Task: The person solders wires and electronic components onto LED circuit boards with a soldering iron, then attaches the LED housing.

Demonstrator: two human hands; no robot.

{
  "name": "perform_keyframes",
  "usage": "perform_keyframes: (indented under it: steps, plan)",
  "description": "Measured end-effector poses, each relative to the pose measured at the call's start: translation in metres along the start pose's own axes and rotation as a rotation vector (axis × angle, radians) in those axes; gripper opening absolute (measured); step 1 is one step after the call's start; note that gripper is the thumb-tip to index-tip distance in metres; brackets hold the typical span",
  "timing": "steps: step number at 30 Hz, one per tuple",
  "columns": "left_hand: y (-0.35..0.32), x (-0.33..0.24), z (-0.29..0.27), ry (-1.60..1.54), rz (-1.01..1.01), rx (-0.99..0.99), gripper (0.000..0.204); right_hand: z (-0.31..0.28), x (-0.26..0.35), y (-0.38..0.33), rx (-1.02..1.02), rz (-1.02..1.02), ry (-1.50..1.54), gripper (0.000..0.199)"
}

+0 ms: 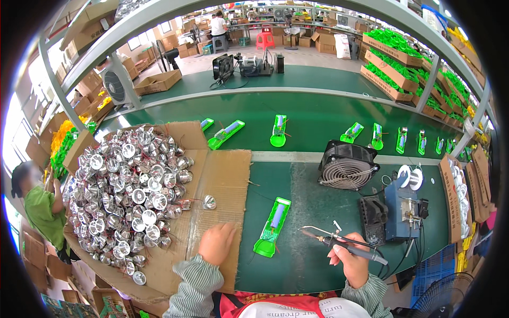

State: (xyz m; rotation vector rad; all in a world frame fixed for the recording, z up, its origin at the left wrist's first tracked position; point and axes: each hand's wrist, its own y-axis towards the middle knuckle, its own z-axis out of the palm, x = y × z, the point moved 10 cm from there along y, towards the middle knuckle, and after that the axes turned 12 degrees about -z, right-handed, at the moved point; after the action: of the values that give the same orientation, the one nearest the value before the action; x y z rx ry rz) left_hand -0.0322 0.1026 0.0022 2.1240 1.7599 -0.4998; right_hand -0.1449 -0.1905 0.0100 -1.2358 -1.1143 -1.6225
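Observation:
My right hand (352, 259) grips a soldering iron (375, 256) with a thin curved metal tube along its front; the tip points left. Left of that tip, a bright green plastic housing (268, 241) lies on the bench, with a blue cylindrical cell and a small circuit board inside. The iron and the housing are apart. My left hand (216, 244) rests on a cardboard sheet (225, 183), fingers curled under; whatever they may hold is hidden. A single silvery reflector cup (209, 202) sits just beyond it, beside a large heap of reflector cups (132, 196) with red wires.
A black fan (347, 167) stands at the bench's back, near a blue soldering station (401, 209) and a white-flanged solder spool (410, 177). Several green housings lie along the green belt (313, 114) beyond. Cartons of green parts (392, 50) stack far right. Another person in green (42, 212) is at left.

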Motion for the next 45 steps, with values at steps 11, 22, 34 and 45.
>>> perform_keyframes:
  steps: [11, 22, 34, 45]
  plan:
    - [-0.023, -0.057, -0.061, 0.468, 0.139, -0.559, 0.044, 0.000, -0.002, 0.003, -0.021, 0.021, -0.018, 0.014]
    - [0.014, 0.018, 0.008, 0.111, -0.089, -0.083, 0.014, 0.008, -0.012, 0.006, 0.036, 0.072, 0.076, 0.012]
    - [-0.006, 0.009, 0.005, -0.034, -0.078, -0.070, 0.011, 0.008, -0.019, 0.003, 0.093, 0.118, 0.165, 0.014]
    - [-0.008, -0.027, 0.008, -0.300, -0.183, -0.060, 0.008, 0.031, -0.011, 0.012, 0.209, 0.020, 0.073, 0.013]
